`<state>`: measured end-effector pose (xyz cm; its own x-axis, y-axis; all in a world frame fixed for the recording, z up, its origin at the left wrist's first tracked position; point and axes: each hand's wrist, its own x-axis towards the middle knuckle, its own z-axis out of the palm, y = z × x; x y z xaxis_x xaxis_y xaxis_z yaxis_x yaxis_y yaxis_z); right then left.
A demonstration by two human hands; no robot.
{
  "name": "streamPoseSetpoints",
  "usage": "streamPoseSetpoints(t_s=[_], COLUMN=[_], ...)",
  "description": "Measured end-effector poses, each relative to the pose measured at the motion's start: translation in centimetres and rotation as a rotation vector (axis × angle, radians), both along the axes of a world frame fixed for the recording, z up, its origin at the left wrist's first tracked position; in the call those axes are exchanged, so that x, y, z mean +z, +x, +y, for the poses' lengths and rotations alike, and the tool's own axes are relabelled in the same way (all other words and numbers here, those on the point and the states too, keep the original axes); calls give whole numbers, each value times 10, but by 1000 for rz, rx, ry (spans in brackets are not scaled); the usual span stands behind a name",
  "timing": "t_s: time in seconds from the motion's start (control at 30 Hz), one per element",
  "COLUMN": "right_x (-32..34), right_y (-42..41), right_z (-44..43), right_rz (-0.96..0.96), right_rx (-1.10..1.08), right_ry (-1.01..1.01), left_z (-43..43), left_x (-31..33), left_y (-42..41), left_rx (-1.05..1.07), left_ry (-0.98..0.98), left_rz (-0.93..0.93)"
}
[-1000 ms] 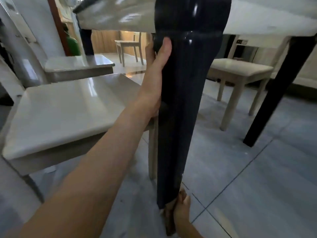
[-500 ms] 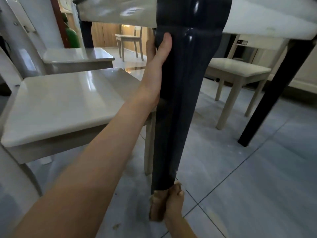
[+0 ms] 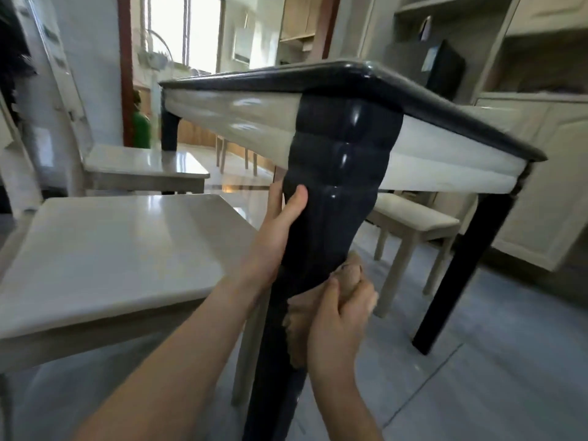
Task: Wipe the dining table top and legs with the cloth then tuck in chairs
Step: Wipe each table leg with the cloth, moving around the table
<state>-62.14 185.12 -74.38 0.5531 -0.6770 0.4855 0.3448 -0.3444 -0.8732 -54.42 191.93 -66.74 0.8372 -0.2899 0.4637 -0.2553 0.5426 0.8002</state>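
Note:
The dining table's near corner leg point(image 3: 331, 198) is glossy black and runs down the middle of the view, under the dark table edge point(image 3: 318, 76) and pale apron. My left hand point(image 3: 280, 230) wraps the leg's left side, thumb on its front. My right hand point(image 3: 337, 316) holds a tan cloth point(image 3: 299, 326) bunched against the leg's middle, just below the left hand. A pale chair point(image 3: 105, 249) stands pulled out, directly left of the leg.
A second pale chair point(image 3: 140, 167) stands behind the first. A stool-like chair point(image 3: 416, 224) sits under the table's right side, near another black leg point(image 3: 461, 275). Cabinets point(image 3: 537, 173) line the right wall. Grey tiled floor point(image 3: 477, 377) spreads to the right.
My right hand has slid the cloth up from the leg's foot to its middle. The view has lifted, so the table edge and room now show. My left hand stays on the leg.

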Motion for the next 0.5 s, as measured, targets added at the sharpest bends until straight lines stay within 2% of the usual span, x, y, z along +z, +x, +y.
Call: streamPoseSetpoints(t_s=[0.17, 0.27, 0.4, 0.5], right_x=[63, 77, 45, 17], right_y=[1, 9, 14, 9], right_z=[-4, -7, -9, -3], right_rz=[-228, -330, -305, -202], right_rx=[-15, -67, -126, -29], right_ry=[-153, -316, -450, -306], left_z=[2, 2, 2, 5], left_x=[-1, -3, -4, -3], left_y=[2, 3, 5, 2], left_rx=[-35, -27, -5, -5], left_ry=[-50, -57, -53, -20], left_rz=[-45, -64, 3, 46])
